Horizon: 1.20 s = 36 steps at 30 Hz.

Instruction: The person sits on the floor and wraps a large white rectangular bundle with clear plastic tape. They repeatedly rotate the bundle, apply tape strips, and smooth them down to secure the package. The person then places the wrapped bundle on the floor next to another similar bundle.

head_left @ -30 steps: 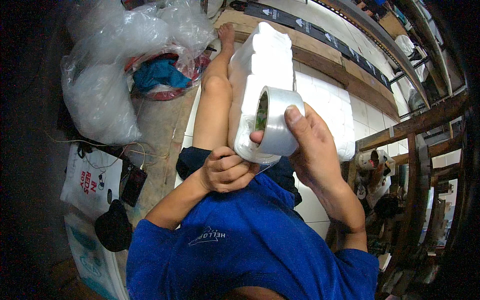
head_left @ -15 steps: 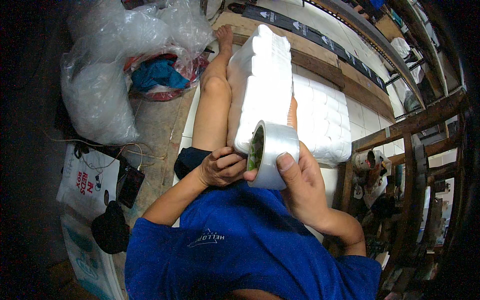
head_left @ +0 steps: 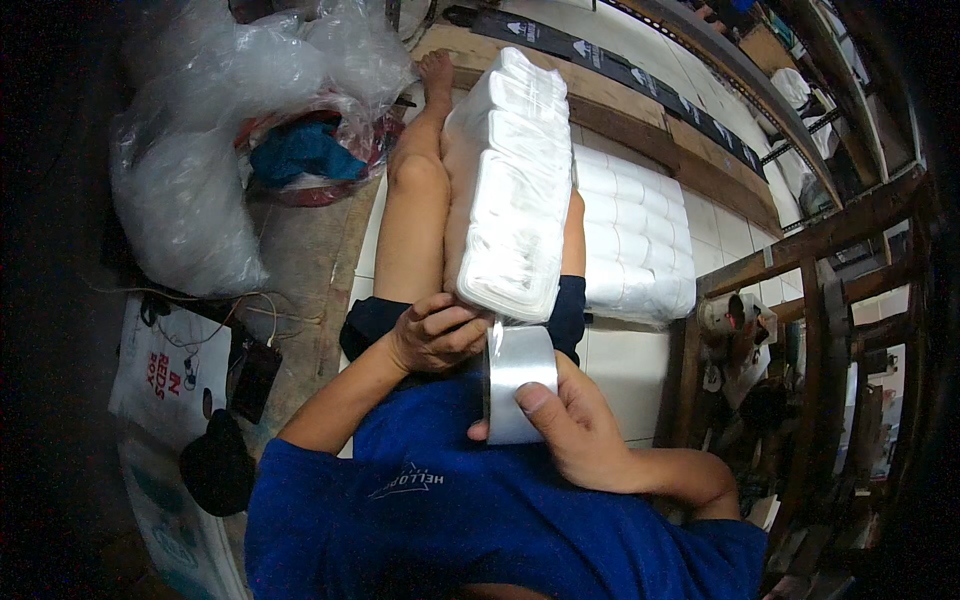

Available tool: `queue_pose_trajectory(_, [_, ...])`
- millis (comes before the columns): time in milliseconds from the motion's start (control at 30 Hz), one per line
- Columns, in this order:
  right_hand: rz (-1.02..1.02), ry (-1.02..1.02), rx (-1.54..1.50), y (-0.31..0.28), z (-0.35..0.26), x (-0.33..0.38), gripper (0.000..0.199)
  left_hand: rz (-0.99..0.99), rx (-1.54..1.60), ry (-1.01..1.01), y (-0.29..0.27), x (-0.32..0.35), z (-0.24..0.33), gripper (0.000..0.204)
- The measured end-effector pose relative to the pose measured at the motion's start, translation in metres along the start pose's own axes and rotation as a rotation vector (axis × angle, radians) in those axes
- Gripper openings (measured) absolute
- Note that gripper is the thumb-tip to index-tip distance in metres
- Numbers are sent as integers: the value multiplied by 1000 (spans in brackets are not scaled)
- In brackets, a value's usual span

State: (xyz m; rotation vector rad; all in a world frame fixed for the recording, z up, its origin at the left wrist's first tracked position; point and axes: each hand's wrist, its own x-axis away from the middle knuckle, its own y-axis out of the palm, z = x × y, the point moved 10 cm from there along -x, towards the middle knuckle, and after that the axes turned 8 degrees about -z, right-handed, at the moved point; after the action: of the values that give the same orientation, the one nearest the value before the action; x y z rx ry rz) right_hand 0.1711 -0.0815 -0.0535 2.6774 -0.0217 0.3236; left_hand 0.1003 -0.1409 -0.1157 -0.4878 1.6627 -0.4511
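Observation:
A long bundle of stacked white plastic containers (head_left: 515,200), wrapped in clear film, lies between my legs with its near end toward my body. My left hand (head_left: 440,335) is closed, its fingers curled against the near left corner of the bundle; what they pinch there is hidden. Just below that end, my right hand (head_left: 585,425) grips a wide roll of clear packing tape (head_left: 522,385), thumb on its outer face and a fingertip showing at its left edge. The roll's upper edge is close to the near end of the bundle.
A second pack of white stacked pieces (head_left: 635,235) lies on the tiled floor to the right. Large clear plastic bags (head_left: 190,200) fill the far left. A phone (head_left: 257,380) with a cable and a black cap (head_left: 218,460) are at my left. A wooden frame (head_left: 815,330) stands at right.
My right hand and the tape roll have come down toward my body, and the roll has turned so its hollow core no longer shows. My left hand stays at the bundle's corner.

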Motion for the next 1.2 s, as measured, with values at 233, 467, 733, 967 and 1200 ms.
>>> queue_pose_trajectory(233, [-20,100,114,-16,36,-7,33,26,-62,-16,5,5,1,23])
queue_pose_trajectory(467, [-8,60,55,-33,68,-12,28,-169,6,96,15,14,-4,34])
queue_pose_trajectory(733, [37,158,131,-60,98,-29,29,-318,178,196,-15,-7,-10,16])
queue_pose_trajectory(967, [186,132,189,-91,123,-51,43,-180,333,153,-63,-72,-54,22])
queue_pose_trajectory(1200, [274,134,371,-104,116,-51,54,-356,216,-84,38,-227,-194,53])
